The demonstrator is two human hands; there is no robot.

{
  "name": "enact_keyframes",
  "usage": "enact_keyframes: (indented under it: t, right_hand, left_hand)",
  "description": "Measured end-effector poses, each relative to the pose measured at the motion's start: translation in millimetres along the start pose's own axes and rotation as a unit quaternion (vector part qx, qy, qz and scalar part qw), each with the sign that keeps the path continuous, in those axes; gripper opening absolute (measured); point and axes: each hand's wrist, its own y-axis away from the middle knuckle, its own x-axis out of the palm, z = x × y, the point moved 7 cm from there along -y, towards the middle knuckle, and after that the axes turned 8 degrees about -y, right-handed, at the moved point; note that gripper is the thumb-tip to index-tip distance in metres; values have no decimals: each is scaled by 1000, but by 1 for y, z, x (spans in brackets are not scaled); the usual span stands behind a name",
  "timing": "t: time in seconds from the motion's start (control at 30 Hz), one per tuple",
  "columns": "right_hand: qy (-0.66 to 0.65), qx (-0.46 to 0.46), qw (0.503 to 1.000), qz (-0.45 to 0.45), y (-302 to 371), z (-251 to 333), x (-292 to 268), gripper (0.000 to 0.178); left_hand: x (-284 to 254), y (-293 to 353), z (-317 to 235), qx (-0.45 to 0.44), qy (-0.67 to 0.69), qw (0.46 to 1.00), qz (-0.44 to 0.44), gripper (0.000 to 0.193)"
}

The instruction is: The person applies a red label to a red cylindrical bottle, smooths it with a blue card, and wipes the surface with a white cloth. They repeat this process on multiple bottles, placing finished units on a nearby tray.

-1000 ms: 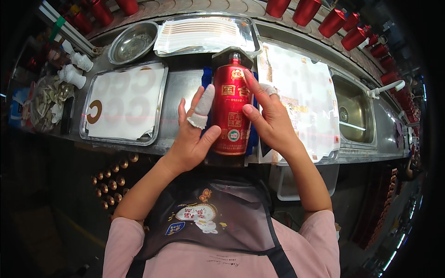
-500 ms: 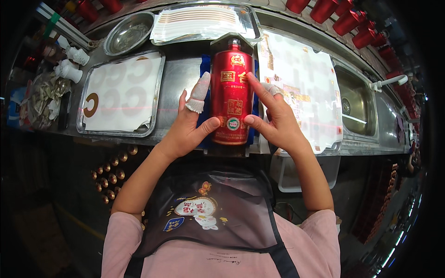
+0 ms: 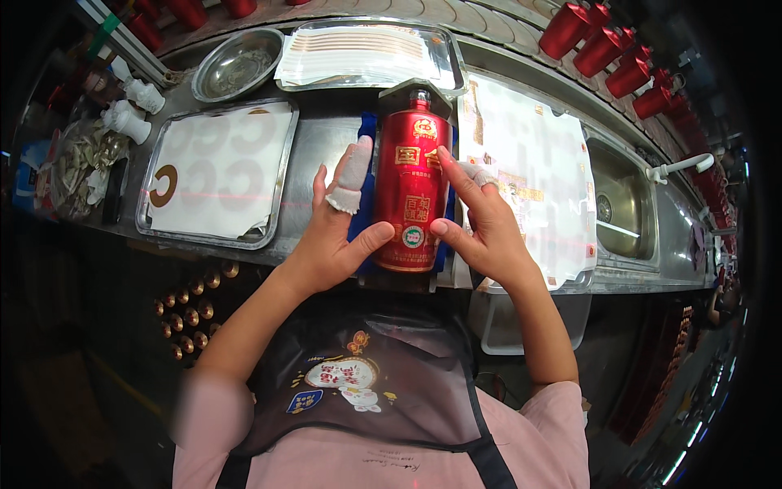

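A red bottle (image 3: 411, 183) with gold markings and a small green-and-white round label lies on its back, neck pointing away from me. Blue pads (image 3: 368, 191) flank it, and a dark angular holder piece (image 3: 419, 84) surrounds its neck. My left hand (image 3: 330, 232) is on its left, the thumb against the lower side and the other fingers stretched out. On the right, my right hand (image 3: 489, 224) rests its index fingertip and thumb on the front, its fingers apart. Each hand wears a pale cloth finger cover; neither wraps round the bottle.
To the left is a tray (image 3: 278, 179) of white sheets with a brown C-shaped sticker (image 3: 164, 186). Behind stand a metal bowl (image 3: 236, 65) and a tray of striped sheets (image 3: 358, 57). At right lie sticker sheets (image 3: 538, 138) and a sink (image 3: 623, 196). Red bottles (image 3: 607, 49) line the back.
The whole view has shifted, so the bench and bottle appear slightly lower and further right. Both hands keep nearly the same pose; my right index fingertip covers more of a gold marking.
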Motion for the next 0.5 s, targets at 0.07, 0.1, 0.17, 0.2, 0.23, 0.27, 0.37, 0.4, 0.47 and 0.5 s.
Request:
enact_keyframes:
  t: [0.07,0.1,0.17,0.2,0.23,0.27,0.37,0.4,0.47,0.5]
  right_hand:
    - [17,-2,1000,-20,-4,1,-4,75]
    - [27,-7,1000,-13,-6,2,-3,75]
    - [49,-10,999,-2,-11,4,0,76]
    - [49,-3,999,-5,-13,3,0,78]
    - [49,3,999,1,-15,3,2,80]
    - [48,9,999,7,-16,3,3,82]
    - [44,19,999,12,-17,5,3,83]
    - [42,23,999,13,-16,6,2,82]
    - [42,29,998,23,-15,8,0,81]
    - [40,32,998,33,-15,9,0,80]
  left_hand:
    - [1,0,-10,32,-59,998,9,85]
    - [4,-1,-14,43,-78,996,20,81]
    - [9,-2,-18,42,-112,992,37,80]
    - [11,-3,-19,42,-122,991,41,80]
    - [11,-4,-19,40,-126,991,35,80]
    - [10,-5,-19,39,-130,990,31,81]
    - [11,-4,-19,34,-132,990,30,82]
    - [11,-3,-19,32,-132,990,30,83]
    - [11,-1,-20,40,-133,990,30,83]
    - [11,0,-20,45,-136,989,34,83]
